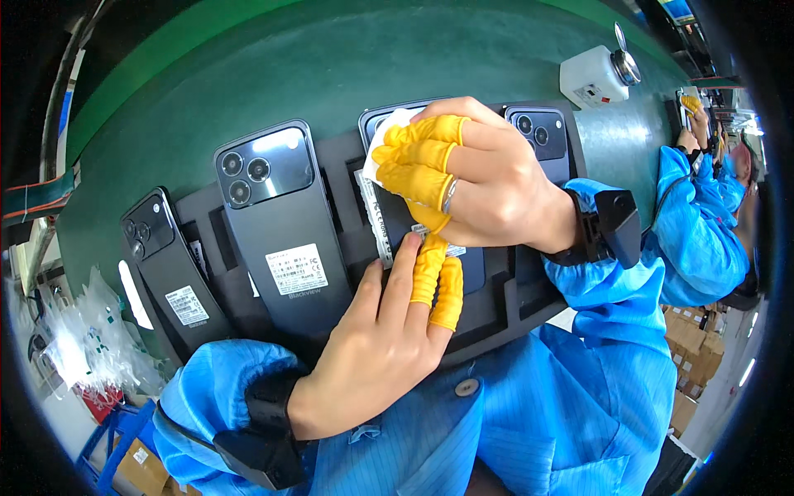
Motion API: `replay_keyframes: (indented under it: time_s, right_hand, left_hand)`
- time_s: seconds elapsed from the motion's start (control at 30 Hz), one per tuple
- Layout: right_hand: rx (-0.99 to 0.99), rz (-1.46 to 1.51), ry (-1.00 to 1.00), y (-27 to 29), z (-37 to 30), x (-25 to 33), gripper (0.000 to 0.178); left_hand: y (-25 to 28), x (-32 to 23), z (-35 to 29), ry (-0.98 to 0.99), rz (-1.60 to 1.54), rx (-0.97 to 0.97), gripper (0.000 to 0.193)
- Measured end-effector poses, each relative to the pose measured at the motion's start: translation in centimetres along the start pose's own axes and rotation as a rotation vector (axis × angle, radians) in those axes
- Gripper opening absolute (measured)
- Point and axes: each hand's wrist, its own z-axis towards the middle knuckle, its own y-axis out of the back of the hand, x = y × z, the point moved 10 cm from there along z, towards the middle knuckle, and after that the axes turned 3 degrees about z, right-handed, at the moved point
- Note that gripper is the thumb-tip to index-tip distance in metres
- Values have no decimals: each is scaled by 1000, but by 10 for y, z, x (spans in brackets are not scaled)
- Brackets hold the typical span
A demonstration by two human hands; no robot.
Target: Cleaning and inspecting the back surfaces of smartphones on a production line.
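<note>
Green tabletop [331, 58] carries a black foam tray [504, 302] holding four dark phones face down. Third phone [397, 223] from the left sits in its slot, mostly covered by both hands. Right hand [488, 186] reaches in from the right, wrist bent, its yellow-capped fingers curled closed over a white cloth [382, 140] pressed on the phone's upper end. Left hand [389, 331] rises from below, loosely open, grasping nothing, fingertips resting on the phone's lower edge.

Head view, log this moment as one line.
right hand: presses white cloth on third phone | left hand: steadies it | black tray
</note>
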Motion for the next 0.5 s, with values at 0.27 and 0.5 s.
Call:
replay_keyframes:
  time_s: [0.27,0.5]
  right_hand:
    - [128,154,-20,2,-6,-8,19]
    - [-148,-24,-127,32,-5,-28,29]
  left_hand:
    - [-1,1,1,1,-1,0,44]
    - [1,2,0,22,-22,-14,44]
